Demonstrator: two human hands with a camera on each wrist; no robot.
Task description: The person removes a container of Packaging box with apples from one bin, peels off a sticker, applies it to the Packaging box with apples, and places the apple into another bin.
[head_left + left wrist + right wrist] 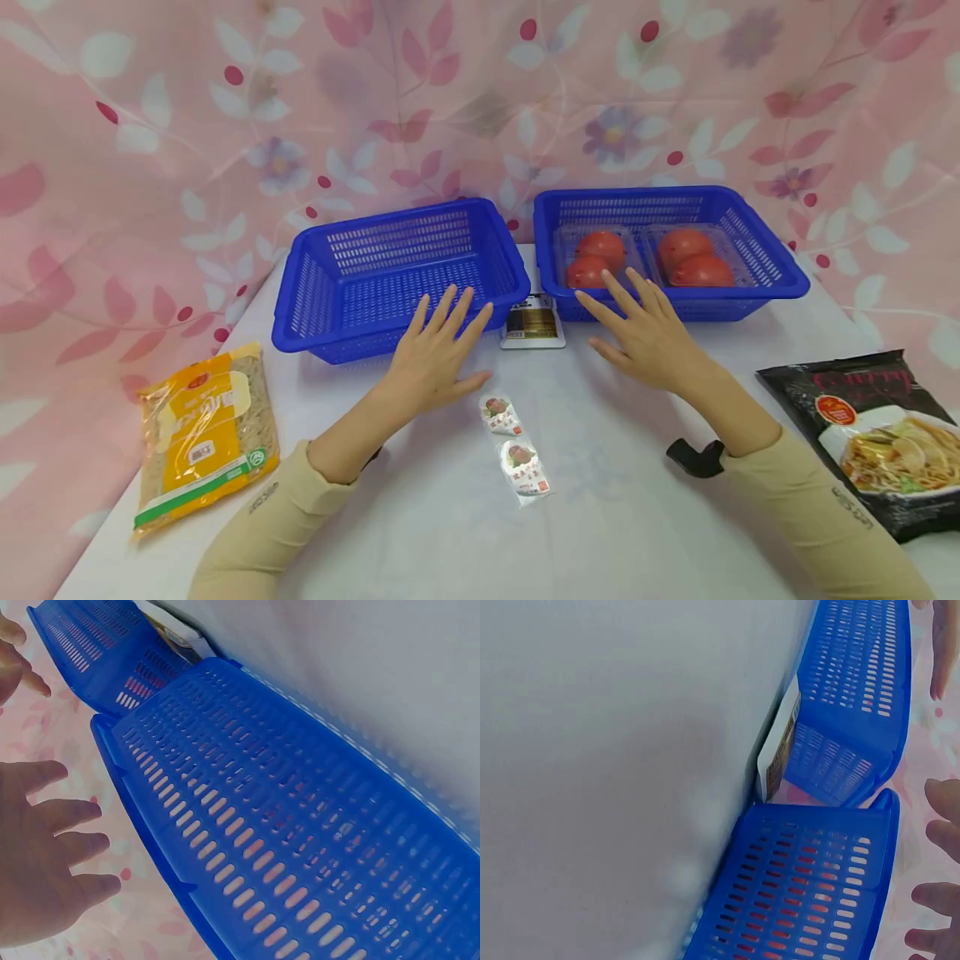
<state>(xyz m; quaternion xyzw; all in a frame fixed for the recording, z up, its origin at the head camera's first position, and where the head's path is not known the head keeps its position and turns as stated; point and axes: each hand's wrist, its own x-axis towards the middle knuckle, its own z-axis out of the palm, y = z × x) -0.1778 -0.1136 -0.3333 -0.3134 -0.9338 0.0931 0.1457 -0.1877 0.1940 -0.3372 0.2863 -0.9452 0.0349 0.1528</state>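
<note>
Fingers spread, my left hand (438,358) is at the near right corner of the left blue plastic basket (375,296), whose slotted bottom shows. My right hand (648,333) overlaps the front rim of the right blue basket (712,310) in the head view, its fingers also extended. That basket contains two clear plastic boxes of tomatoes (701,271), side by side. Neither hand holds anything. On the white table between the hands lie a round fruit-print sticker (497,414) and, just below it, another sticker (522,468) on clear backing.
A white, gold-printed package (532,325) lies between the two baskets. An orange-and-clear food bag (202,442) lies at the left, a black noodle packet (877,442) at the right. Behind the baskets hangs a pink floral cloth (450,108).
</note>
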